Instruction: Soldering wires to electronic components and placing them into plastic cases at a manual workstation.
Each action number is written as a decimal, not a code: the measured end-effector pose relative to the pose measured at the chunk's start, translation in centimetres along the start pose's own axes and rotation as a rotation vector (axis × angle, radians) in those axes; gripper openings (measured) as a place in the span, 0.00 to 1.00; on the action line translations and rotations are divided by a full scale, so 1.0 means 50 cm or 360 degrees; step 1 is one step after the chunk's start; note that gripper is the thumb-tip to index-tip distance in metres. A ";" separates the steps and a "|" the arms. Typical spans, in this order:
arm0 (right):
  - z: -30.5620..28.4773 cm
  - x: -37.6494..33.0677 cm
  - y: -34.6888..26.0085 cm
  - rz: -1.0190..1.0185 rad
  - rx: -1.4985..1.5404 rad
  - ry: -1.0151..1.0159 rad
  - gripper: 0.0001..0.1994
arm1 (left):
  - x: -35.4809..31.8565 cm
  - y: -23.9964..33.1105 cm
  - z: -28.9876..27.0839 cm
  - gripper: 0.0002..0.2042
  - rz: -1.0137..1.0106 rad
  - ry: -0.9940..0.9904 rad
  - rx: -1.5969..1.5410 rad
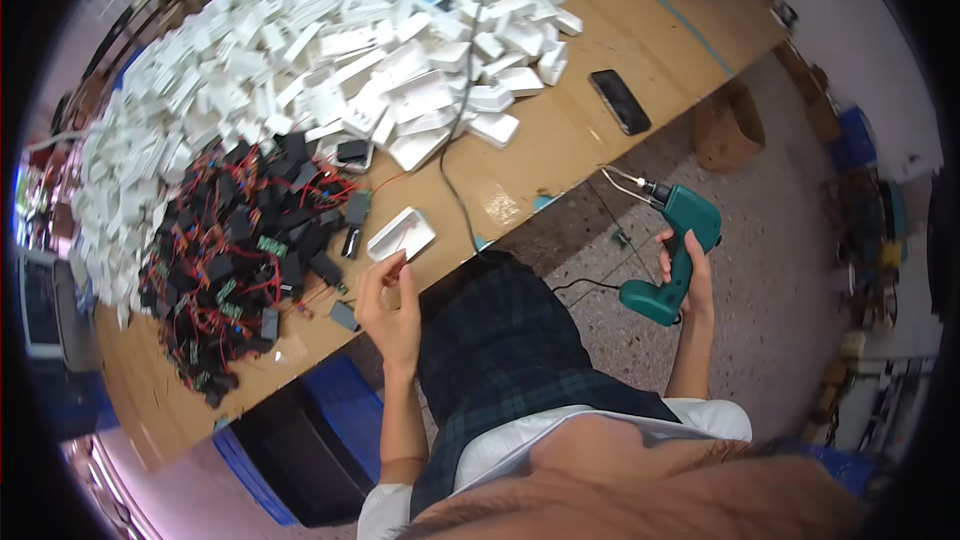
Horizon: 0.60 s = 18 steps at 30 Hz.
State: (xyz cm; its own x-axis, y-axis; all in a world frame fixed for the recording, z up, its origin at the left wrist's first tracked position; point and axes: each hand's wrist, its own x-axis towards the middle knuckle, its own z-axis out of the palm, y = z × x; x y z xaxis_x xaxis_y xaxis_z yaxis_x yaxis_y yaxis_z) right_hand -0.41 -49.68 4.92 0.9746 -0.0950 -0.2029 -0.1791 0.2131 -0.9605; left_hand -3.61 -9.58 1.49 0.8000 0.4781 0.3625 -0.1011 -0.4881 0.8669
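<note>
My right hand point(697, 280) is wrapped round the handle of a green soldering gun point(692, 218), held off the table's edge over the floor. The gun's metal tip and a thin bent feed tube point up and left. At the table edge, my left hand point(390, 318) has its fingers closed at the near side of a white plastic case point(402, 235), which lies with its hollow side up. A thin reddish wire shows in the case near the fingertips; what they pinch is too small to make out.
A big heap of white plastic cases point(300, 50) covers the table's far left. Nearer lies a pile of black parts with red wires point(240, 240). A black cable point(462, 110) crosses the cardboard-covered tabletop point(540, 160). A phone point(620, 102) lies near the right edge; a blue bin point(340, 395) stands below.
</note>
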 end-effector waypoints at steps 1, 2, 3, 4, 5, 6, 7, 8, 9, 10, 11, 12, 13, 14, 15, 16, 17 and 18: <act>-0.008 0.000 -0.001 -0.0021 0.0003 0.0040 0.20 | -0.004 0.006 0.007 0.09 0.0019 -0.0030 -0.0027; -0.015 0.005 0.008 0.0040 0.0313 -0.0097 0.20 | -0.007 0.012 0.014 0.08 -0.0014 -0.0062 -0.0157; -0.020 0.008 0.021 0.0097 0.0620 -0.0243 0.20 | -0.009 0.018 0.022 0.08 -0.0051 -0.0092 -0.0284; -0.020 0.013 0.037 0.0168 0.0843 -0.0422 0.21 | -0.008 0.027 0.036 0.08 -0.0035 -0.0117 -0.0311; -0.015 0.017 0.054 0.0226 0.1050 -0.0514 0.22 | -0.008 0.040 0.051 0.07 -0.0011 -0.0200 -0.0381; 0.001 0.022 0.067 0.0295 0.1259 -0.0620 0.22 | -0.009 0.051 0.063 0.07 0.0008 -0.0273 -0.0439; 0.016 0.022 0.074 0.0284 0.1260 -0.0615 0.22 | -0.010 0.068 0.066 0.07 -0.0014 -0.0374 -0.0416; 0.030 0.023 0.081 0.0385 0.1429 -0.0662 0.23 | -0.009 0.081 0.072 0.07 -0.0008 -0.0377 -0.0420; 0.042 0.022 0.085 0.0498 0.1599 -0.0712 0.23 | -0.005 0.095 0.077 0.07 0.0054 -0.0371 -0.0419; 0.049 0.022 0.088 0.0503 0.1601 -0.0716 0.23 | 0.000 0.105 0.083 0.07 0.0114 -0.0363 -0.0416; 0.056 0.022 0.090 0.0547 0.1650 -0.0755 0.23 | 0.009 0.112 0.093 0.08 0.0224 -0.0280 -0.0409; 0.061 0.021 0.091 0.0596 0.1699 -0.0794 0.22 | 0.017 0.117 0.099 0.08 0.0217 -0.0275 -0.0399; 0.067 0.020 0.088 0.0621 0.1704 -0.0814 0.22 | 0.025 0.121 0.103 0.08 0.0277 -0.0251 -0.0396; 0.069 0.018 0.087 0.0635 0.1707 -0.0817 0.22 | 0.031 0.126 0.106 0.08 0.0336 -0.0226 -0.0392; 0.072 0.018 0.087 0.0653 0.1707 -0.0817 0.22 | 0.037 0.131 0.107 0.08 0.0343 -0.0211 -0.0379; 0.073 0.019 0.087 0.0670 0.1707 -0.0816 0.22 | 0.041 0.132 0.105 0.08 0.0341 -0.0208 -0.0370; 0.075 0.021 0.088 0.0678 0.1711 -0.0820 0.22 | 0.045 0.131 0.103 0.08 0.0356 -0.0183 -0.0343; 0.076 0.023 0.088 0.0686 0.1709 -0.0818 0.22 | 0.048 0.130 0.099 0.08 0.0374 -0.0161 -0.0317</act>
State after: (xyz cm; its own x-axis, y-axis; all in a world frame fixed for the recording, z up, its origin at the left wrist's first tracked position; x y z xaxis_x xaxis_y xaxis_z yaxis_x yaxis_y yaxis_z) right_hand 0.45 -45.16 1.18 0.8473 0.5148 -0.1310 -0.5301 0.8348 -0.1483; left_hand 0.59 -15.21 6.32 0.7946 0.2894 0.5337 -0.3958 -0.4196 0.8169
